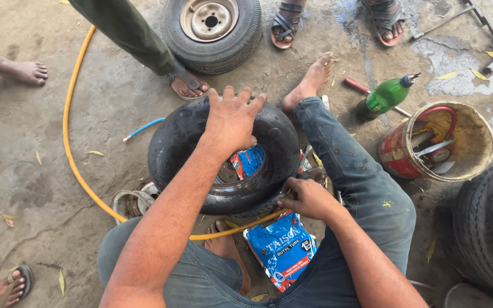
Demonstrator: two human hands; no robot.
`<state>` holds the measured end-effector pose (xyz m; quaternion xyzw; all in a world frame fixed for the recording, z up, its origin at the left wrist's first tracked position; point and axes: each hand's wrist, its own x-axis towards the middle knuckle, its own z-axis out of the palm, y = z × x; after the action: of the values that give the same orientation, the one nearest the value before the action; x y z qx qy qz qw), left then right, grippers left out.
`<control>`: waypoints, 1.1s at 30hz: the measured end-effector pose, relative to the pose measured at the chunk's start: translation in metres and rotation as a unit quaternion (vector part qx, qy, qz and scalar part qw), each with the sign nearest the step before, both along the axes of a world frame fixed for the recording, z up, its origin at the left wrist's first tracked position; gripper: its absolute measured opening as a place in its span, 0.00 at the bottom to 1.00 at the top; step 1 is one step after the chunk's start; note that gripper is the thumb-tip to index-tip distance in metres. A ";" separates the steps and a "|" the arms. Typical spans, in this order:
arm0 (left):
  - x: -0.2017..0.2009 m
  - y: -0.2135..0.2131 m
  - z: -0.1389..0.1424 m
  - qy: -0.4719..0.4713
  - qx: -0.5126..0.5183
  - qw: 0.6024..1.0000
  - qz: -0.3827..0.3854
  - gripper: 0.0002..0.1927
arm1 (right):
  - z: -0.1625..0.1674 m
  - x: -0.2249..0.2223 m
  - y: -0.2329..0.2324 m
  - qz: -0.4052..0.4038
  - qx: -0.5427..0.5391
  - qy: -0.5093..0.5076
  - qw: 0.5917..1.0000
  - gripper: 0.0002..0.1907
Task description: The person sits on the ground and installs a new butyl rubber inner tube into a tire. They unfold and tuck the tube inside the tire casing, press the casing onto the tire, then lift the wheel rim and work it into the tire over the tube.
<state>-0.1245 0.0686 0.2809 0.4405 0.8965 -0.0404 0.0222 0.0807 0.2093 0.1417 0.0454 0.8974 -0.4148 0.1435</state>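
Black inner tube (223,157) under the open, flat left hand (232,117), right hand (306,198) closed at its near edge.

The person wore faded blue-grey denim jeans, dusty and worn, with small specks of yellow and pale dirt dotted along the right leg and a darker seam running down its length. Both forearms were bare, with no sleeves reaching into view, and the left hand (232,120) and right hand (308,198) carried no gloves, rings or watch. The feet were bare too, without sandals, and the hem of the right trouser leg was rolled at the ankle.
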 end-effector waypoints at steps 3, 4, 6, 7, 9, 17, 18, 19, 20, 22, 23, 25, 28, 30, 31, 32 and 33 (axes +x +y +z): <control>0.000 -0.001 -0.001 -0.008 -0.009 1.000 0.008 0.54 | 0.005 -0.003 0.002 -0.020 -0.008 -0.002 1.000 0.21; 0.000 -0.001 -0.001 -0.005 -0.013 1.000 0.005 0.54 | 0.007 -0.004 0.002 -0.026 -0.006 -0.002 1.000 0.21; 0.000 -0.001 -0.002 0.000 -0.013 1.000 0.000 0.54 | 0.010 -0.004 0.003 -0.035 0.002 -0.002 0.999 0.21; 0.000 -0.001 -0.002 0.003 -0.011 1.000 -0.002 0.54 | 0.011 -0.005 0.004 -0.037 0.006 -0.001 0.999 0.21; 0.000 0.000 -0.002 0.003 -0.013 1.000 -0.001 0.54 | 0.012 -0.004 0.004 -0.038 0.010 -0.006 0.999 0.20; 0.000 0.003 -0.004 -0.008 -0.027 1.000 0.008 0.54 | 0.012 -0.003 0.002 -0.038 0.017 -0.041 0.998 0.20; 0.000 0.003 -0.004 -0.008 -0.026 1.000 0.008 0.54 | 0.012 -0.003 0.002 -0.036 0.018 -0.041 0.998 0.20; 0.000 0.003 -0.004 -0.008 -0.025 1.000 0.008 0.54 | 0.012 -0.003 0.003 -0.035 0.019 -0.040 0.998 0.20; 0.000 0.003 -0.004 -0.009 -0.025 1.000 0.008 0.54 | 0.012 -0.003 0.003 -0.034 0.019 -0.040 0.998 0.20; 0.001 0.002 -0.003 -0.006 -0.022 1.000 0.007 0.54 | 0.012 -0.003 0.003 -0.036 0.013 -0.038 0.999 0.21; 0.001 0.002 -0.003 -0.004 -0.020 1.000 0.006 0.54 | 0.012 -0.003 0.003 -0.038 0.010 -0.037 0.999 0.21; 0.001 0.001 -0.002 -0.004 -0.020 1.000 0.004 0.54 | 0.011 -0.003 0.003 -0.036 0.016 -0.033 0.999 0.21; 0.000 0.002 -0.001 -0.009 -0.021 1.000 0.006 0.54 | 0.008 -0.002 0.004 -0.035 0.019 -0.027 0.999 0.21; 0.000 0.003 -0.002 -0.012 -0.022 1.000 0.008 0.54 | 0.007 -0.002 0.004 -0.036 0.020 -0.034 0.999 0.21; 0.000 0.003 -0.002 -0.012 -0.023 1.000 0.009 0.54 | 0.007 -0.003 0.004 -0.036 0.021 -0.043 0.998 0.21; 0.000 0.003 -0.002 -0.013 -0.025 1.000 0.011 0.54 | 0.008 -0.003 0.003 -0.036 0.022 -0.052 0.998 0.21; 0.000 0.003 -0.003 -0.012 -0.024 1.000 0.010 0.54 | 0.010 -0.004 0.003 -0.036 0.020 -0.050 0.998 0.20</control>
<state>-0.1247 0.0717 0.2784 0.4312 0.8994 -0.0565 0.0434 0.0767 0.2122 0.1513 0.1015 0.8951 -0.3985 0.1725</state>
